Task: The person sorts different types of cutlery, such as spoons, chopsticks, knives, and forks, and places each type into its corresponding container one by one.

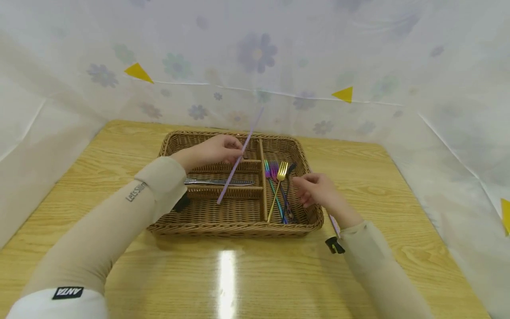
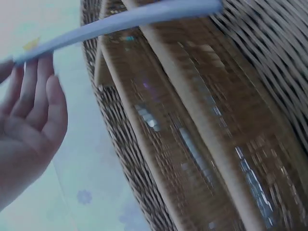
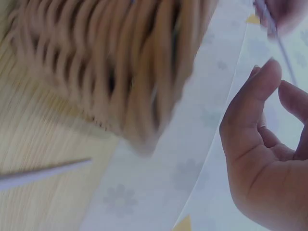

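My left hand (image 1: pixel 223 149) is over the wicker tray, pinching a long purple straw (image 1: pixel 233 170) between thumb and fingertips. Slanting across the dividers in the head view, the straw shows its near end (image 2: pixel 192 8) large in the left wrist view. My right hand (image 1: pixel 317 192) hovers by the tray's right rim, holding nothing. Its thumb and forefinger are bent toward each other with a small gap in the right wrist view. Below and left of it, several forks, among them a gold fork (image 1: pixel 282 170) and multicoloured ones, lie in the right compartment.
The divided wicker tray (image 1: pixel 235 229) stands on a wood-grain table (image 1: pixel 179 274). A silver knife (image 1: pixel 219 181) lies in its middle left compartment. Another purple straw (image 3: pixel 43 175) lies on the table right of the tray. Flowered sheeting (image 1: pixel 256 53) with yellow triangles surrounds the table.
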`<state>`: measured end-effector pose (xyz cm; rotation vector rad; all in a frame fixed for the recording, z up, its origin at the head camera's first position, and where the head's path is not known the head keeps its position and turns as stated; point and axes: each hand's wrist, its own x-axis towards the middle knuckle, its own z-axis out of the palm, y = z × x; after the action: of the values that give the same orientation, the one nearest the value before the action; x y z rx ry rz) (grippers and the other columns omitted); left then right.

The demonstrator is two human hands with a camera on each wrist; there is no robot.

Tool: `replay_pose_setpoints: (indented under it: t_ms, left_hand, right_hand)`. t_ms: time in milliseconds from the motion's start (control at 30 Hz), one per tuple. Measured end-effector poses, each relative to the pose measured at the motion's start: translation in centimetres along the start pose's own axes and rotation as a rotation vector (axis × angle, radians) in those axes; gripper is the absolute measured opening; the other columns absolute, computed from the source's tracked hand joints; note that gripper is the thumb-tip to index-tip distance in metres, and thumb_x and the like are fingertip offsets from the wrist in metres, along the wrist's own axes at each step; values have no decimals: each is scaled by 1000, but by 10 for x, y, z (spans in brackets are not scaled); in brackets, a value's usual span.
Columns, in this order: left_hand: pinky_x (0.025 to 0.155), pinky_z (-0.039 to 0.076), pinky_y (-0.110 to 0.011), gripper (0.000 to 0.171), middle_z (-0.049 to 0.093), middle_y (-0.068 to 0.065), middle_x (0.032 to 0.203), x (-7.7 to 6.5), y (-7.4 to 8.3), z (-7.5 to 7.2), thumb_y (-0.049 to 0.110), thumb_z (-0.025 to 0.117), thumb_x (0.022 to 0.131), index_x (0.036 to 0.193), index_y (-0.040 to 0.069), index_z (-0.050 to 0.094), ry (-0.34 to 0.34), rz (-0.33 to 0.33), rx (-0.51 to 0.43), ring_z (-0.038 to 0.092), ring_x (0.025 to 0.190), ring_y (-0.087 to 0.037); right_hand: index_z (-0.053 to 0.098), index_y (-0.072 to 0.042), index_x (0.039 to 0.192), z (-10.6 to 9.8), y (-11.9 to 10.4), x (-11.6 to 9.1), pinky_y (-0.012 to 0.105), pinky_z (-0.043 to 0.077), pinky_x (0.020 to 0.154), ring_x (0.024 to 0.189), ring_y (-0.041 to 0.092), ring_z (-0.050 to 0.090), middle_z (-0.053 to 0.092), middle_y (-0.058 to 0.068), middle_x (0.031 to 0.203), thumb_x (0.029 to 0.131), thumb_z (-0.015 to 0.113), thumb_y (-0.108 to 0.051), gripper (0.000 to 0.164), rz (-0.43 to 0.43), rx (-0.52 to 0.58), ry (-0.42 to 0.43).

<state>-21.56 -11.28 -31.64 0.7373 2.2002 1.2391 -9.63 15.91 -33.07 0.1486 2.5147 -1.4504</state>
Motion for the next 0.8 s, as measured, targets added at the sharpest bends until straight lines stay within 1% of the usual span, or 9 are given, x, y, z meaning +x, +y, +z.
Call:
replay_pose_setpoints:
  t_ms: [67, 133, 267, 300, 400, 467, 600, 700, 800]
  left_hand:
    - [83, 48, -34, 23, 63, -12, 114, -7, -4, -3, 21, 48, 99, 111, 5, 59, -69, -1, 70, 59, 96, -21]
    - [81, 47, -34, 21, 63, -12, 112, -15, -7, -5, 22, 49, 98, 108, 7, 60, -142, 5, 140, 57, 93, -21]
    - [78, 48, -32, 18, 63, -7, 99, -27, -15, -5, 20, 51, 97, 102, 6, 62, -295, 13, 246, 56, 85, -17]
    - [76, 47, -32, 18, 63, -7, 90, -28, -16, -5, 18, 51, 97, 101, 4, 62, -334, 13, 264, 54, 80, -18]
    - [77, 49, -34, 18, 64, -4, 88, -31, -21, -2, 16, 52, 96, 99, 1, 62, -421, -28, 316, 54, 76, -14]
    - [80, 50, -37, 17, 64, -5, 91, -32, -24, 1, 16, 53, 96, 98, 1, 62, -457, -57, 345, 56, 77, -11]
    - [80, 51, -37, 16, 64, -4, 89, -32, -26, 5, 14, 54, 95, 95, 2, 64, -490, -100, 404, 57, 76, -10]
    - [78, 52, -35, 15, 65, -5, 87, -33, -26, 9, 12, 54, 94, 93, 2, 65, -494, -105, 471, 58, 74, -11]
    - [73, 53, -31, 14, 65, -4, 86, -34, -24, 14, 11, 55, 93, 90, 4, 67, -492, -88, 583, 61, 73, -12]
  right_hand:
    - [58, 4, 102, -7, 4, -1, 28, 54, 58, 55, 10, 58, 58, 0, 66, 96, 53, -29, 34, 5, 27, 18]
    - [57, 6, 103, -16, 9, -2, 29, 54, 59, 54, 8, 57, 58, -1, 66, 96, 52, -29, 35, 5, 25, 37]
    - [54, 10, 111, -33, 22, -3, 29, 54, 60, 57, 6, 56, 57, -2, 70, 97, 50, -28, 41, 19, -8, 70]
    - [53, 11, 113, -36, 25, -4, 29, 54, 61, 58, 6, 57, 58, -2, 70, 97, 50, -29, 43, 26, -17, 75]
    - [52, 10, 116, -45, 31, -6, 26, 54, 61, 59, 6, 57, 57, -5, 71, 97, 49, -31, 45, 49, -36, 79]
    - [51, 9, 118, -49, 34, -8, 25, 54, 62, 61, 6, 58, 57, -5, 72, 98, 48, -32, 46, 60, -37, 77]
    - [50, 9, 120, -52, 37, -10, 26, 54, 63, 64, 8, 59, 57, -3, 76, 98, 48, -33, 47, 68, -48, 71]
    - [50, 8, 120, -53, 38, -11, 27, 55, 64, 65, 8, 59, 56, -1, 78, 97, 48, -34, 47, 69, -61, 73]
    - [51, 7, 118, -54, 40, -11, 27, 55, 64, 64, 7, 59, 57, -1, 77, 97, 49, -33, 45, 77, -70, 78]
